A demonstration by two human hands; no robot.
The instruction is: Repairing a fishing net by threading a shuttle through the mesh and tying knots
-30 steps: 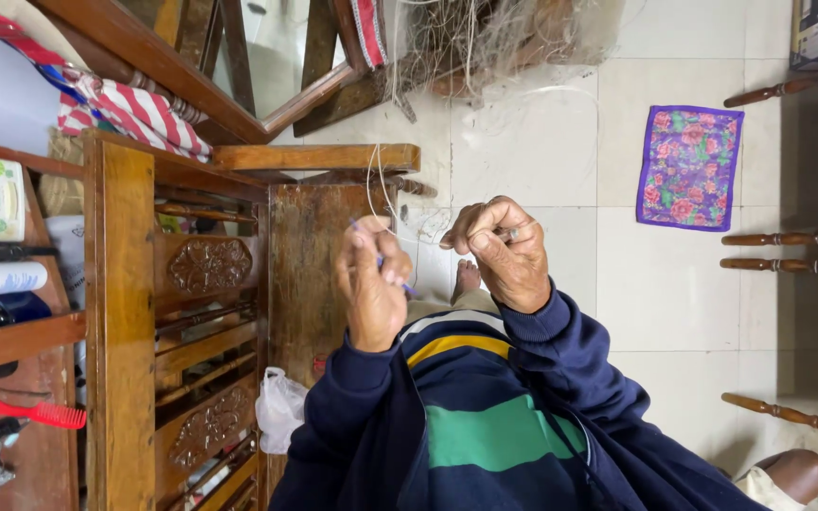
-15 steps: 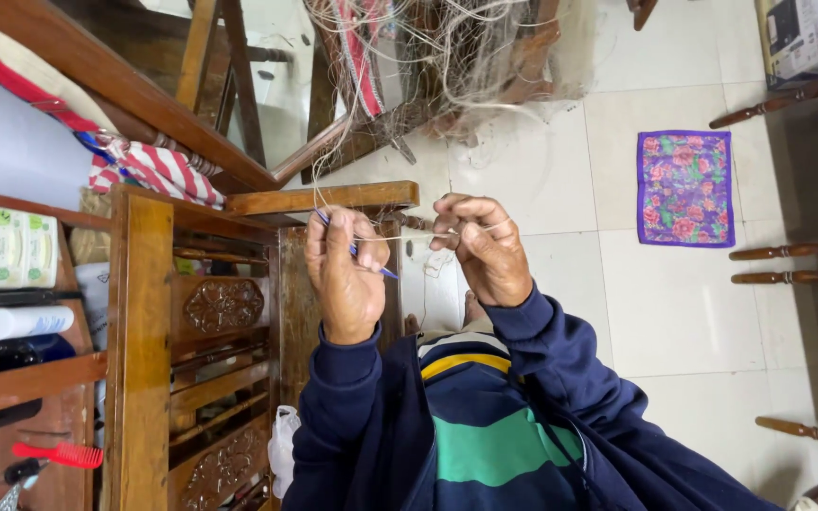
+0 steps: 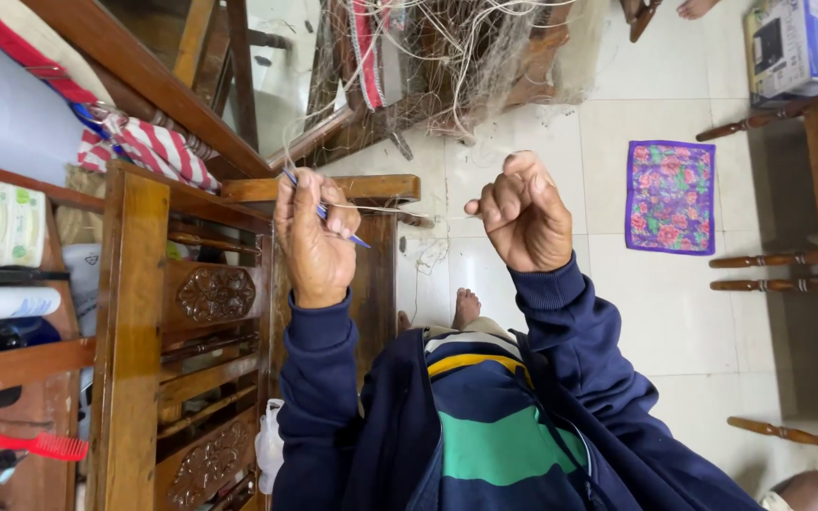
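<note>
My left hand (image 3: 314, 237) is closed around a thin blue needle-like tool (image 3: 328, 216) that pokes out on both sides of my fingers. My right hand (image 3: 523, 213) is a fist pinching a pale thread (image 3: 400, 210), which runs taut between the two hands. Above them hangs a tangle of whitish fishing net (image 3: 447, 47) draped over wooden furniture. Both arms wear dark navy sleeves, and a green, navy and yellow striped shirt (image 3: 494, 426) shows below.
A carved wooden cabinet (image 3: 130, 360) stands at the left, with a red comb (image 3: 35, 445) on a shelf. A purple floral cloth (image 3: 669, 197) lies on the white tile floor. Wooden chair legs (image 3: 788, 270) line the right. A bare foot (image 3: 466, 308) rests below my hands.
My hands have moved apart, pulling the thread tight between them. The view has risen, bringing more of the net into sight.
</note>
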